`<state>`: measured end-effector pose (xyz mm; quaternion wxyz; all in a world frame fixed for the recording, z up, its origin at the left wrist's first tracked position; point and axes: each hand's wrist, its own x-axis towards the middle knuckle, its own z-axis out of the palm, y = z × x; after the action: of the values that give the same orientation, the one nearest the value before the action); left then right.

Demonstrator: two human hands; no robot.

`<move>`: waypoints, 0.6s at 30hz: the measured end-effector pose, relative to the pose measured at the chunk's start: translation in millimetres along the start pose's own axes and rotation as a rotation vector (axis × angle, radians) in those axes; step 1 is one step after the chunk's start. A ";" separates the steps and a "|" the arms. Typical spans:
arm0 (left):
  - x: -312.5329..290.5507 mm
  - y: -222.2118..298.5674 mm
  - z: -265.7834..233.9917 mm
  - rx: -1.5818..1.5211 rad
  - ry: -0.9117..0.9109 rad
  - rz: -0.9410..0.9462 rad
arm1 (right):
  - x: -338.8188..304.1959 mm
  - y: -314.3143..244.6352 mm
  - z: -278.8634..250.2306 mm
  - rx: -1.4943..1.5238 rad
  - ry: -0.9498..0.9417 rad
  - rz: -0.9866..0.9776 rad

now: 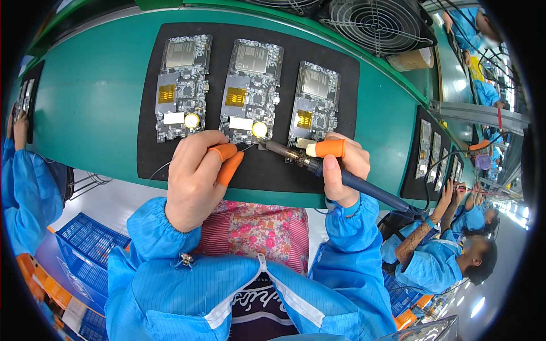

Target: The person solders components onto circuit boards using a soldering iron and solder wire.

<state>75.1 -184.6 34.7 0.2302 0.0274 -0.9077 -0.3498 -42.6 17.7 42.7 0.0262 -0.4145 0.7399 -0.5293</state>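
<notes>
My right hand (347, 170), with an orange finger cot on one finger, grips a soldering iron (372, 192) with a dark blue handle. Its metal tip points left and meets the lower edge of the middle circuit board (256, 94), just below a round yellow part (259, 130). Pinched in my left hand (196, 179), which wears two orange finger cots, is a thin solder wire (248, 148). The wire's end reaches close to the iron's tip; contact is too small to tell. A left board (185, 82) and a right board (321, 99) lie on either side.
The boards rest on a black mat (152, 119) on a green bench (102, 102). A fan (375, 25) stands behind, beside a brown roll (410, 59). Co-workers sit at left and right; more boards (425, 149) lie to the right. The iron's cable (427, 193) runs right. Blue crates (91, 244) stand lower left.
</notes>
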 end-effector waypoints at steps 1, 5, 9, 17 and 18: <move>0.7 -0.8 1.4 0.011 0.002 0.016 | 0.1 0.3 0.8 0.001 0.000 0.001; 3.3 -0.2 2.6 0.034 -0.004 0.052 | -0.1 0.0 1.0 0.013 0.011 -0.006; 5.1 4.7 -6.8 0.109 -0.013 0.110 | -0.2 -1.3 -3.1 0.014 0.041 -0.040; 4.3 17.7 -17.5 0.060 0.060 -0.003 | -18.1 5.3 -28.4 0.041 0.173 0.063; 4.9 17.1 -15.5 0.116 0.085 0.071 | -22.1 12.5 -25.4 0.060 0.288 0.031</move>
<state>79.4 -182.3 57.7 0.2786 0.0232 -0.9163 -0.2867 -47.5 52.5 34.9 -0.0596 -0.3218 0.7261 -0.6047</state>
